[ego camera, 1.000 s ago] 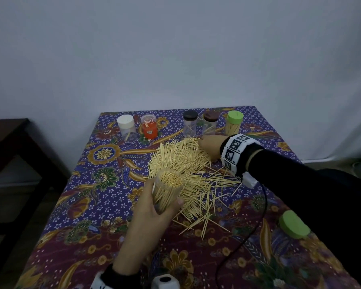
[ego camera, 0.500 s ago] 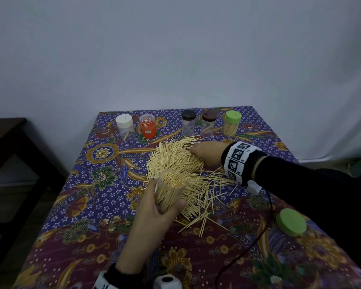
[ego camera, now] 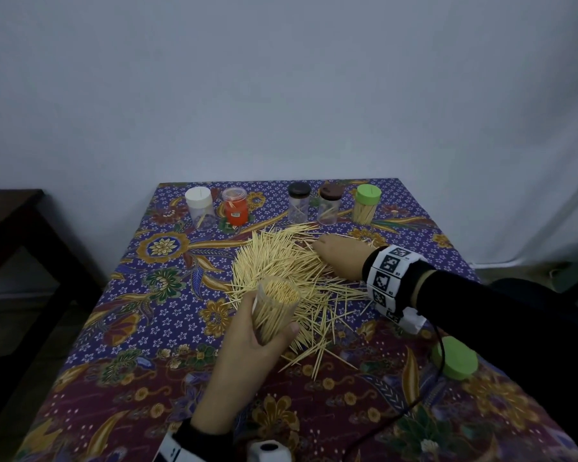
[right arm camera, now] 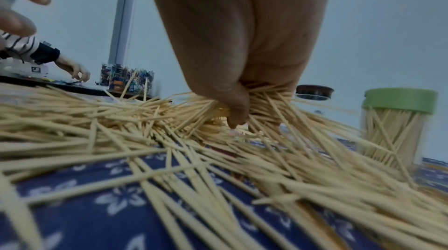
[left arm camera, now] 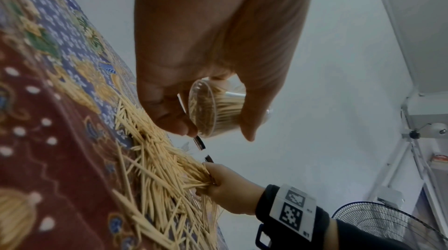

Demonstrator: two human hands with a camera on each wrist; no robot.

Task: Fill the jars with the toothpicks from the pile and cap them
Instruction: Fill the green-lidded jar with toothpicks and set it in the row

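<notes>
A big pile of toothpicks (ego camera: 287, 271) lies mid-table on the patterned cloth. My left hand (ego camera: 264, 331) grips a clear uncapped jar (ego camera: 276, 308) packed with toothpicks, tilted, at the pile's near edge; the jar (left arm camera: 213, 108) also shows in the left wrist view. My right hand (ego camera: 334, 258) is down on the pile's far right side, fingers curled around a bunch of toothpicks (right arm camera: 242, 104). A loose green cap (ego camera: 454, 358) lies on the cloth near my right forearm.
Along the table's far edge stand a white-capped jar (ego camera: 199, 206), an orange jar (ego camera: 236, 206), a black-capped jar (ego camera: 299, 201), a brown-capped jar (ego camera: 329, 203) and a green-capped jar (ego camera: 366, 203) full of toothpicks. A black cable (ego camera: 437, 371) crosses the cloth at right.
My right hand has slid left and nearer over the pile and closed on a bunch of toothpicks. The left hand with the jar has barely moved.
</notes>
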